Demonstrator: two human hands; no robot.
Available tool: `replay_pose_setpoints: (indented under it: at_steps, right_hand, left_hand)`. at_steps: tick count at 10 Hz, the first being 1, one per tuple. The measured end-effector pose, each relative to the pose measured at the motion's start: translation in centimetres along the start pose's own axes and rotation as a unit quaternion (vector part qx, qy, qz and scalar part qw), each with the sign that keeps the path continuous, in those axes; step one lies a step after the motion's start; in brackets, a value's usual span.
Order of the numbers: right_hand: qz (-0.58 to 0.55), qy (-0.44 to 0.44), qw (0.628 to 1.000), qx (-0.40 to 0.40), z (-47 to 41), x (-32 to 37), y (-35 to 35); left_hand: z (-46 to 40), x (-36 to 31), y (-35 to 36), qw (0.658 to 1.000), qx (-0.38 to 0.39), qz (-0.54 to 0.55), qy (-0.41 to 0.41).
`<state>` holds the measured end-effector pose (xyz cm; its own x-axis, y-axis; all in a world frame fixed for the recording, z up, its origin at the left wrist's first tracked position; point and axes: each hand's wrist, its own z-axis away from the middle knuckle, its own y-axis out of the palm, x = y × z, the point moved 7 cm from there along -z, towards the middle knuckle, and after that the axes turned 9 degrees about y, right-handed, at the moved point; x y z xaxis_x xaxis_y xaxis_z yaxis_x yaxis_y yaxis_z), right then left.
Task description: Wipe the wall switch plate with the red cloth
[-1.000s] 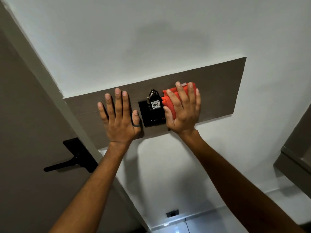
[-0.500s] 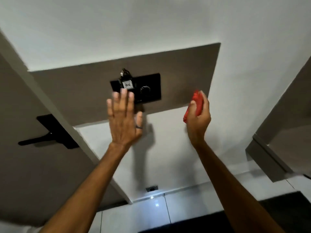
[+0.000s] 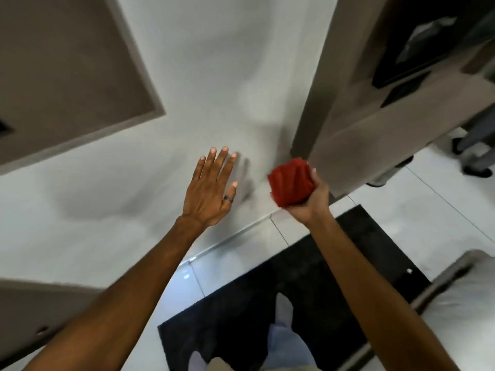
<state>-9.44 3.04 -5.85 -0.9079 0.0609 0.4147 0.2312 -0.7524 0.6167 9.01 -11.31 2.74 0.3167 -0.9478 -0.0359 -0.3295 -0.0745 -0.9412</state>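
My right hand [image 3: 310, 202] grips the red cloth [image 3: 291, 181], bunched into a ball, in front of the lower white wall. My left hand [image 3: 211, 188] is flat and open with fingers spread, a dark ring on one finger, near the white wall. The brown wall panel [image 3: 67, 76] that carries the black switch plate fills the upper left. Only a dark sliver of the switch plate [image 3: 4, 128] shows at the left edge. Both hands are well below and to the right of the panel.
A brown cabinet or door frame [image 3: 348, 108] stands at the right, close to the cloth. A black floor mat [image 3: 254, 303] lies on white tiles below, with my legs over it. A white bed edge [image 3: 466, 298] is at the lower right.
The view has swung down and right, so the switch plate slid out to the left edge. Both hands came off the panel and dropped lower; the cloth is now bunched in my right fist.
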Motion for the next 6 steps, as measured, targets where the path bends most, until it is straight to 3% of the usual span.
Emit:
replay_pose_setpoints:
  at_steps: [1, 2, 3, 4, 6]
  right_hand:
    - [0.192, -0.223, 0.954, -0.059, -0.6, 10.6, -2.4]
    - [0.497, -0.392, 0.760, -0.148, -3.1, 17.7, -4.0]
    - [0.815, -0.286, 0.477, -0.162, -9.6, 17.3, -6.9]
    - [0.877, -0.230, 0.395, -0.145, -12.4, 15.3, -9.8]
    - [0.805, -0.358, 0.440, -0.173, -9.5, 13.0, -7.5]
  left_hand:
    - [-3.8, -2.4, 2.8, 1.000, 0.028, 0.007, 0.011]
    - [-7.0, -4.6, 5.4, 0.999, 0.044, 0.012, -0.002]
    - [-8.4, -5.8, 7.9, 0.998, 0.060, 0.003, -0.024]
    - [-8.3, -6.7, 8.8, 0.996, 0.085, -0.024, -0.027]
    - [-7.0, -5.7, 5.2, 0.995, 0.031, -0.065, -0.063]
